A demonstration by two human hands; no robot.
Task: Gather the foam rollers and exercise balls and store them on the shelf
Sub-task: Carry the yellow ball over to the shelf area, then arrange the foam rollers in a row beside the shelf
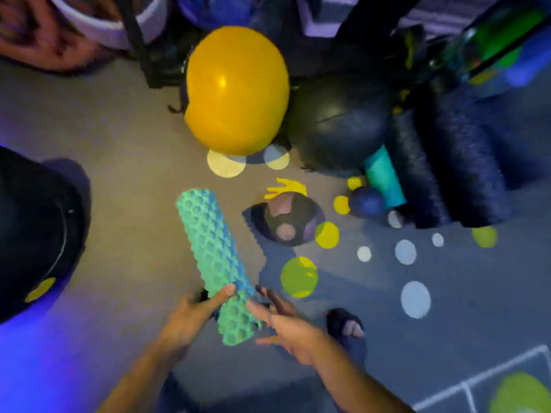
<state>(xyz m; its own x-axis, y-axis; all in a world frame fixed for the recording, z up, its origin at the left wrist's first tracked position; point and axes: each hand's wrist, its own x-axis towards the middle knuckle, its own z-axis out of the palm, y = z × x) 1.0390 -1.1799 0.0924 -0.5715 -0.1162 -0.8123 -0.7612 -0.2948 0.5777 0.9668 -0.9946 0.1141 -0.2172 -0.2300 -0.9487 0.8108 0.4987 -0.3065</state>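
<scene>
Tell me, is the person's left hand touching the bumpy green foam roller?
Touching. The head view shows the left hand with its straight fingers lying against the near end of the green foam roller, no gap between them.

No writing to read
The floor (119, 174) carries only painted marks: a yellow handprint (287, 187) near the centre of the frame, yellow and white dots (415, 299) to its right, and white lines (477, 380) at lower right; none forms a letter or number.
</scene>
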